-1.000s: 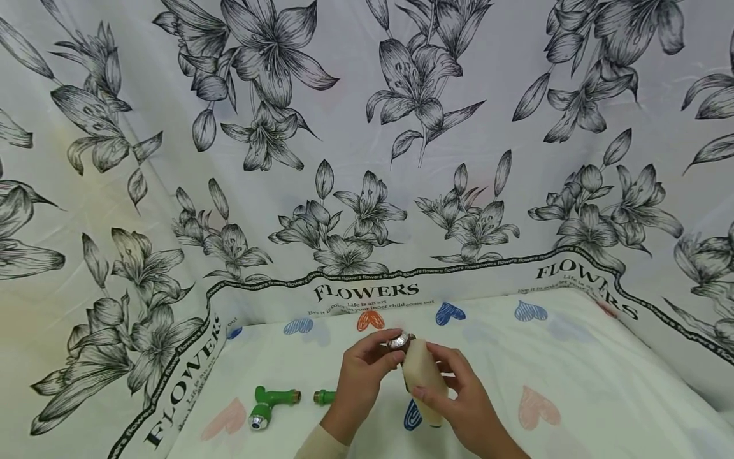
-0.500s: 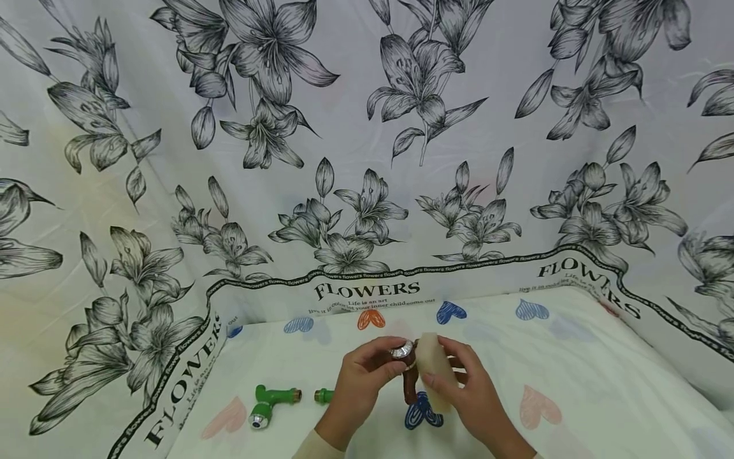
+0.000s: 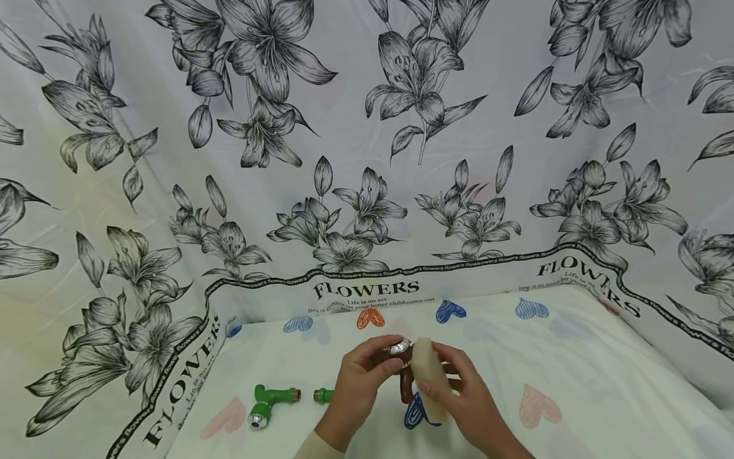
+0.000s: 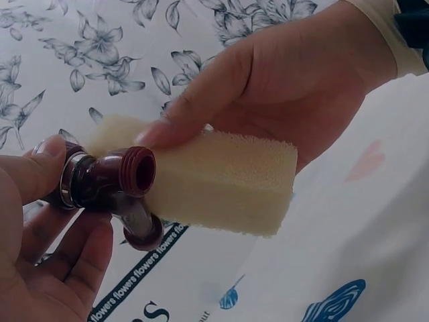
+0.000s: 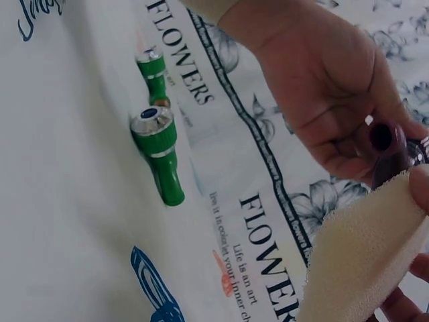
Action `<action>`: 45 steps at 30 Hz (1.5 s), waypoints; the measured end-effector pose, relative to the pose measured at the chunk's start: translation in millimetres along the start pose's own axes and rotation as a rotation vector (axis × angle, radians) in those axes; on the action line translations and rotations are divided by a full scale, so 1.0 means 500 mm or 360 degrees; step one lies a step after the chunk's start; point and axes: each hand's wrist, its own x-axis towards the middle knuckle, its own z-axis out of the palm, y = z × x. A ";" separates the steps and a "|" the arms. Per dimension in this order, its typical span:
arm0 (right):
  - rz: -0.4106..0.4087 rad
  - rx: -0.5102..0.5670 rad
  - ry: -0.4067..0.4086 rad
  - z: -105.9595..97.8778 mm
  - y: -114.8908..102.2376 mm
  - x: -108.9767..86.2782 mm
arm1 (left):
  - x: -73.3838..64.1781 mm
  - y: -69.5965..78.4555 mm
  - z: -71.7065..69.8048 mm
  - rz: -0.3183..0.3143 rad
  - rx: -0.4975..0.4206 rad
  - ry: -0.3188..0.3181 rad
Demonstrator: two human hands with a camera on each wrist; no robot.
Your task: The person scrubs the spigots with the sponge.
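A dark red-brown water tap (image 3: 406,386) with a silver cap is pinched at its cap end between the thumb and fingers of my left hand (image 3: 364,376). In the left wrist view, the tap's threaded open end (image 4: 142,170) and curved spout (image 4: 143,231) point away from that hand. A cream sponge block (image 3: 430,376) is gripped by my right hand (image 3: 471,398), thumb on the near face and fingers behind. The sponge lies right against the tap's side, overlapping it in the left wrist view. Both hands are above the cloth.
A green tap (image 3: 269,403) with a silver cap lies to the left on the white heart-print cloth (image 3: 487,357). Another green tap (image 3: 323,396) beside it is partly hidden by my left forearm. A flower-print curtain (image 3: 344,127) rises behind.
The sponge first shifted right and uncovered the tap's spout, which it had hidden. Since then both hands have moved slightly left, with the sponge tilting a little. The green taps have stayed put.
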 end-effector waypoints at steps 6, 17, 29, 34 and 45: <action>0.0007 0.0042 -0.0066 0.016 -0.013 -0.013 | 0.003 -0.002 -0.002 -0.0022 0.0013 0.0084; -0.0063 0.0035 -0.0143 0.027 -0.027 -0.024 | 0.006 -0.006 -0.004 -0.0004 0.0010 0.0184; -0.0086 0.0000 -0.0120 0.017 -0.014 -0.006 | 0.003 0.007 0.000 -0.0057 0.0023 0.0165; -0.0067 -0.0002 -0.0067 0.006 -0.012 0.001 | 0.000 0.010 0.000 -0.0094 -0.0023 0.0109; 0.0035 -0.0102 0.0061 -0.015 -0.012 0.016 | -0.006 0.019 0.007 -0.0109 -0.0026 0.0050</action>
